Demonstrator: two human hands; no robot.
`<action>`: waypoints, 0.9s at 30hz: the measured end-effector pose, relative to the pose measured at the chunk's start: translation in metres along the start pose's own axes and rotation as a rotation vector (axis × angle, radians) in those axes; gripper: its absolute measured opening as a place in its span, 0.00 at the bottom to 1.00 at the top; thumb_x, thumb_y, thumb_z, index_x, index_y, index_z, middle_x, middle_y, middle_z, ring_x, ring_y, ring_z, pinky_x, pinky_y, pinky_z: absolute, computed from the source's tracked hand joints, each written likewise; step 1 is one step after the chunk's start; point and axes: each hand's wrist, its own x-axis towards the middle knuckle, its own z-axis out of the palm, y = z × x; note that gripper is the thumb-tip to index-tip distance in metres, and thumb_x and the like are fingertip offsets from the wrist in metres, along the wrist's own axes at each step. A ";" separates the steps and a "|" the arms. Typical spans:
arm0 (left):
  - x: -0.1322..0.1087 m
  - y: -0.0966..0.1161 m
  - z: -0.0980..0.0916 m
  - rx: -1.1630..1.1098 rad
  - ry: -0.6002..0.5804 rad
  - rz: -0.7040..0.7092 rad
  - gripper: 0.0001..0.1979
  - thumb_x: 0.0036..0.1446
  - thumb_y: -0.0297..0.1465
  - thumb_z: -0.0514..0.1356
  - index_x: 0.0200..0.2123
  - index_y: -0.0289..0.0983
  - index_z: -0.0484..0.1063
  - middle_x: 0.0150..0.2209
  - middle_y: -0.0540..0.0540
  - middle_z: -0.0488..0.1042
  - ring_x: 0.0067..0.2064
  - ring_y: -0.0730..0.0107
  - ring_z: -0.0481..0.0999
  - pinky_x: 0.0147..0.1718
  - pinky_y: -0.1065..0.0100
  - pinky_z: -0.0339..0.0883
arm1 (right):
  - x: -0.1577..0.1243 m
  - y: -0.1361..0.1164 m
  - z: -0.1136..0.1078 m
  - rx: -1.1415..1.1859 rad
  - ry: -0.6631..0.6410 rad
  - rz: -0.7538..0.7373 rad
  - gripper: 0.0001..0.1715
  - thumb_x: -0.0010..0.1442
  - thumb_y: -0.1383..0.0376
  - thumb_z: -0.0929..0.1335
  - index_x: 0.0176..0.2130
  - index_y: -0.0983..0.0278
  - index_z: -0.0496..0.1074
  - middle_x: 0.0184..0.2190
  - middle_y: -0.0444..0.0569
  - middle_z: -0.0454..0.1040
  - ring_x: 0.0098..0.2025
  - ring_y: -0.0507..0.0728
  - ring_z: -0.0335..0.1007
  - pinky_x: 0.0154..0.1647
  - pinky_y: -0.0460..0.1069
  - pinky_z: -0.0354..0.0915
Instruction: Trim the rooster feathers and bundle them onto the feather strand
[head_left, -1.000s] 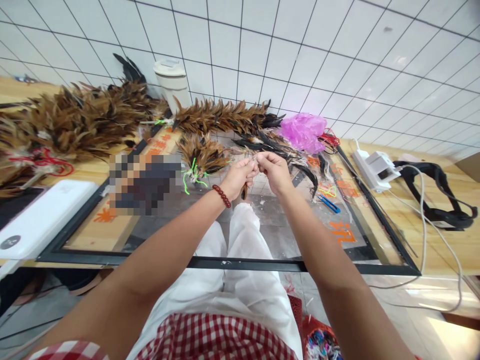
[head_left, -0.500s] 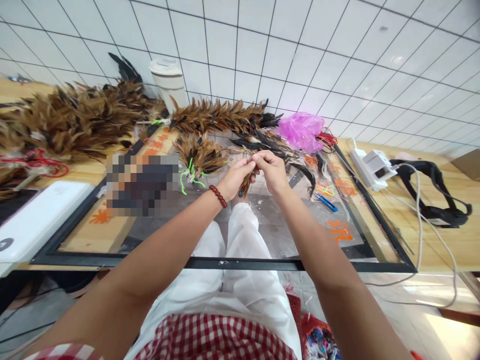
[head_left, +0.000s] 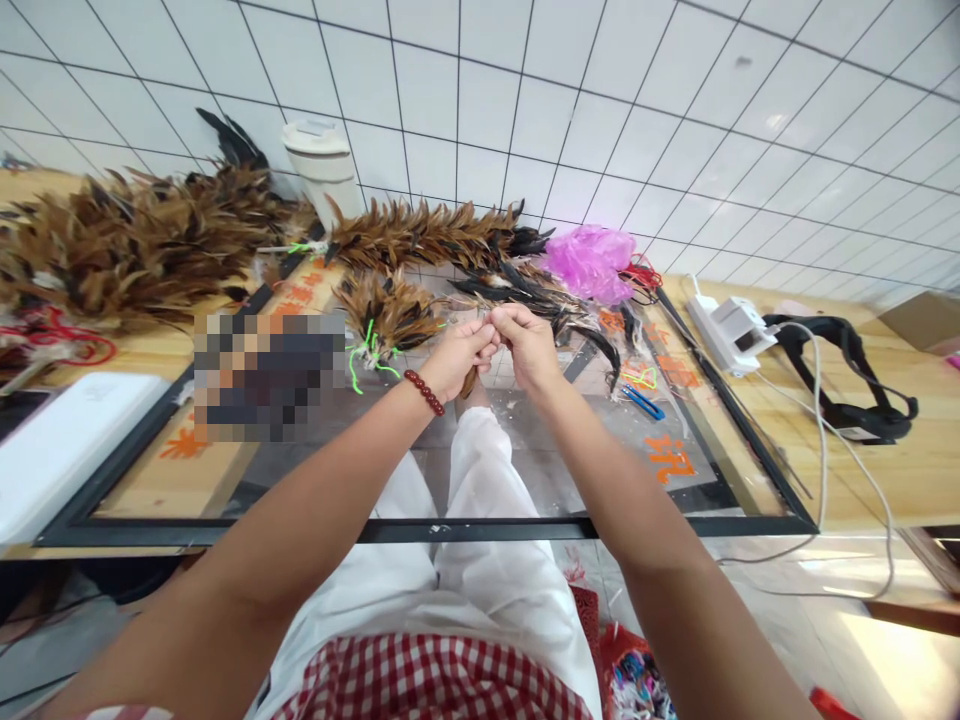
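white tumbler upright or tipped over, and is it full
Upright: the white tumbler stands behind the brown feathers, its lid on top. Cannot tell if full; the lid hides the inside.

White tiled wall (head_left: pixel 495 100), dark grout lines (head_left: pixel 458 60); pale wooden tabletop (head_left: pixel 862 485); grey floor (head_left: pixel 810 630) below (bright light patch (head_left: pixel 896 650), lower right).

A lidded white cup (head_left: pixel 321 170) stood near the tiled wall (head_left: pixel 495 110). To your right, the counter (head_left: pixel 907 470) carried a power strip (head_left: pixel 707 328), a black strap (head_left: pixel 874 425) and a cardboard box (head_left: pixel 916 322); at your left lay a flat white device (head_left: pixel 79 450).
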 end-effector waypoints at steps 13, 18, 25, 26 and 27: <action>0.007 -0.008 -0.005 -0.048 0.223 0.054 0.11 0.59 0.28 0.54 0.24 0.34 0.62 0.16 0.57 0.55 0.14 0.86 0.50 0.14 0.80 0.43 | -0.028 -0.072 -0.205 -1.024 0.112 0.158 0.12 0.44 0.59 0.73 0.29 0.63 0.78 0.25 0.47 0.74 0.26 0.52 0.64 0.31 0.50 0.58; 0.006 -0.008 -0.004 -0.039 0.219 0.039 0.11 0.57 0.30 0.57 0.24 0.34 0.62 0.15 0.57 0.55 0.14 0.86 0.49 0.14 0.81 0.44 | -0.049 -0.049 -0.243 -1.133 0.125 0.342 0.20 0.42 0.59 0.72 0.37 0.62 0.79 0.26 0.48 0.75 0.27 0.54 0.67 0.31 0.50 0.60; 0.005 -0.008 -0.005 -0.051 0.201 0.046 0.11 0.57 0.31 0.59 0.24 0.34 0.63 0.16 0.57 0.55 0.14 0.86 0.49 0.14 0.81 0.45 | -0.040 -0.069 -0.210 -0.754 0.543 -0.031 0.11 0.49 0.58 0.69 0.29 0.64 0.73 0.18 0.42 0.68 0.20 0.50 0.60 0.25 0.48 0.57; 0.005 -0.008 -0.005 -0.056 0.189 0.044 0.11 0.57 0.31 0.59 0.24 0.34 0.63 0.16 0.57 0.55 0.15 0.86 0.50 0.14 0.81 0.45 | -0.039 -0.074 -0.198 -0.678 0.488 -0.096 0.11 0.49 0.58 0.69 0.30 0.63 0.73 0.19 0.42 0.68 0.20 0.50 0.60 0.24 0.47 0.57; 0.005 -0.008 -0.004 -0.063 0.173 0.045 0.11 0.56 0.32 0.59 0.24 0.34 0.63 0.16 0.56 0.56 0.15 0.86 0.50 0.14 0.80 0.45 | -0.039 -0.077 -0.183 -0.638 0.384 -0.132 0.11 0.50 0.58 0.69 0.30 0.63 0.73 0.20 0.43 0.69 0.21 0.50 0.61 0.25 0.47 0.59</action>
